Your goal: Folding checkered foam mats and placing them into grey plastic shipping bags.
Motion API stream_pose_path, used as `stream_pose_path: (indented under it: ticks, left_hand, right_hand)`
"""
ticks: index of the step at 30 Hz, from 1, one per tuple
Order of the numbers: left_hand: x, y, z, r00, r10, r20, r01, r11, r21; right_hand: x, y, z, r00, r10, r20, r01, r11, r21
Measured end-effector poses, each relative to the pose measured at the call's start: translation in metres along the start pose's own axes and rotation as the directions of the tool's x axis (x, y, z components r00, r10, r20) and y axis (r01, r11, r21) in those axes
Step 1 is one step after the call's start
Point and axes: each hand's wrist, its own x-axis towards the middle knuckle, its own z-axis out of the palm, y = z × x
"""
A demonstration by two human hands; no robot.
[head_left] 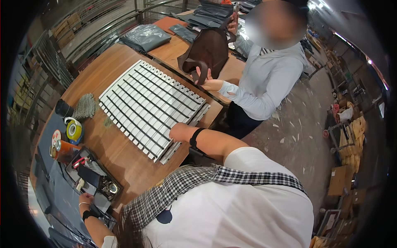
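Note:
A white slatted panel (134, 70) lies on the wooden table, crossed by several long black strips. At its right front edge, my right hand (178, 132) rests with its fingers curled down; what is under them is hidden. Below the near slats, a second layer of panel edge shows. My left hand (85, 199) is at the lower left, beside a black tray (116, 197) of small things, its fingers bent near the tray's edge. Whether it holds anything is too small to tell. In the tray lie a dark flat box (89, 174) and a red-handled tool (79, 163).
Left of the panel stand tape rolls (74, 130), an orange can (65, 151), a black cup (63, 108) and a grey mesh bundle (85, 106). Across the table a co-worker (269, 82) holds a dark brown bag (206, 49). Grey plastic packs (144, 36) lie at the back.

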Motion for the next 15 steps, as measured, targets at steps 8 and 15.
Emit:
stream_pose_path:
  ticks: [8, 15]
  left_hand:
    - [0.006, 0.001, 0.003, 0.999, -0.038, -0.01, 0.038, 0.999, -0.016]
    - [-0.024, 0.014, 0.006, 0.889, -0.008, -0.457, 0.09, 0.983, 0.158]
  right_hand:
    - [0.001, 0.004, 0.002, 0.999, 0.015, -0.045, -0.009, 0.991, 0.135]
    - [0.008, 0.01, 0.011, 0.997, -0.006, -0.083, 0.023, 0.979, 0.202]
